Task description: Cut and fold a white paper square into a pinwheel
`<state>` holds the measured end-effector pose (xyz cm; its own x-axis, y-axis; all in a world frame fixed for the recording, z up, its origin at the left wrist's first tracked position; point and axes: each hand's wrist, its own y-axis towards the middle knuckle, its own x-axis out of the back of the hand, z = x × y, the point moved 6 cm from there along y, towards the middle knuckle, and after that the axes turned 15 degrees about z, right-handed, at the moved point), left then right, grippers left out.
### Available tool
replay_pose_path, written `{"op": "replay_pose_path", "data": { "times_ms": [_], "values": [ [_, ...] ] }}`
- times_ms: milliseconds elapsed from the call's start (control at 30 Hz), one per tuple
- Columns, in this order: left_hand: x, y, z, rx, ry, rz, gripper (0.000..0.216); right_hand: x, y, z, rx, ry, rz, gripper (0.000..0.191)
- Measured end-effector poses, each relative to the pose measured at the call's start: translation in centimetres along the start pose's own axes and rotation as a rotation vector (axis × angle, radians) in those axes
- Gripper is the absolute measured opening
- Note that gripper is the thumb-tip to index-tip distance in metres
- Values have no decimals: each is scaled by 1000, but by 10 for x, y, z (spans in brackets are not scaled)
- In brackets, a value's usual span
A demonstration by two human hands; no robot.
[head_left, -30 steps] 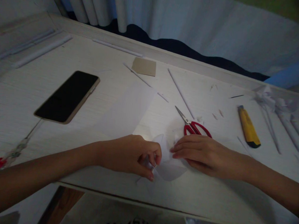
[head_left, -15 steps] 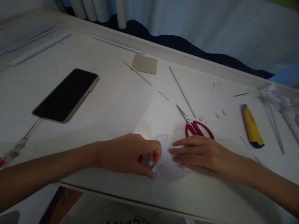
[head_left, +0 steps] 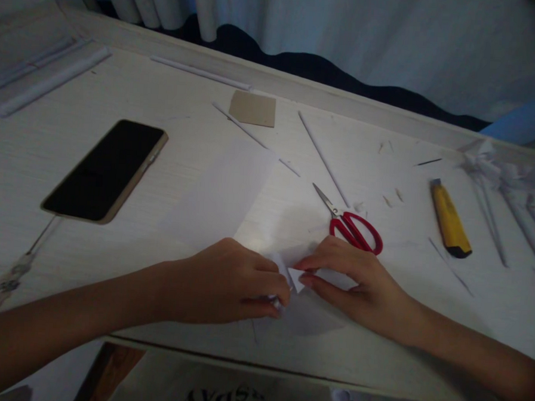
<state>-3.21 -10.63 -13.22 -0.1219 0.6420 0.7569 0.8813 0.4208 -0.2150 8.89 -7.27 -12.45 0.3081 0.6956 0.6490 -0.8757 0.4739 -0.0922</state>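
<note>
White paper (head_left: 296, 279) lies between my two hands near the table's front edge, one small pointed corner of it standing up. My left hand (head_left: 240, 283) is closed on the paper, its fingers curled over and partly hiding it. With thumb and forefinger, my right hand (head_left: 344, 273) pinches the pointed corner from the other side. Just beyond my right hand lie scissors (head_left: 353, 227) with red handles, blades apart and pointing away to the left. A flat sheet of white paper (head_left: 223, 189) rests on the table beyond my left hand.
A phone (head_left: 107, 171) with a charm strap lies at the left. At the right is a yellow utility knife (head_left: 450, 219) beside crumpled paper (head_left: 497, 168). Thin rolled paper sticks (head_left: 323, 158), a cardboard piece (head_left: 253, 109) and small scraps lie farther back.
My right hand has gone from lying flat on the paper to pinching its pointed corner. My left hand has stayed closed on the paper. The view has shifted slightly.
</note>
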Motion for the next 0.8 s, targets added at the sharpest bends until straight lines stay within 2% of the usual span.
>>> {"op": "replay_pose_path", "data": {
  "times_ms": [167, 367, 467, 633, 800],
  "values": [
    [0, 0, -2, -3, 77, -22, 12, -6, -4, 3, -14, -33, -134, 19],
    [-3, 0, -3, 13, 115, -14, 14, -11, -10, 5, -49, -97, -182, 15],
    [-3, 0, -3, -2, 111, -50, 13, -12, -11, 5, -74, -104, -206, 11],
    [1, -2, 0, -3, 40, -149, 10, -13, -10, 3, -123, -139, -262, 9],
    [-1, 0, 6, 39, -105, -132, 8, -14, -10, 0, -131, -120, -286, 11]
  ]
}}
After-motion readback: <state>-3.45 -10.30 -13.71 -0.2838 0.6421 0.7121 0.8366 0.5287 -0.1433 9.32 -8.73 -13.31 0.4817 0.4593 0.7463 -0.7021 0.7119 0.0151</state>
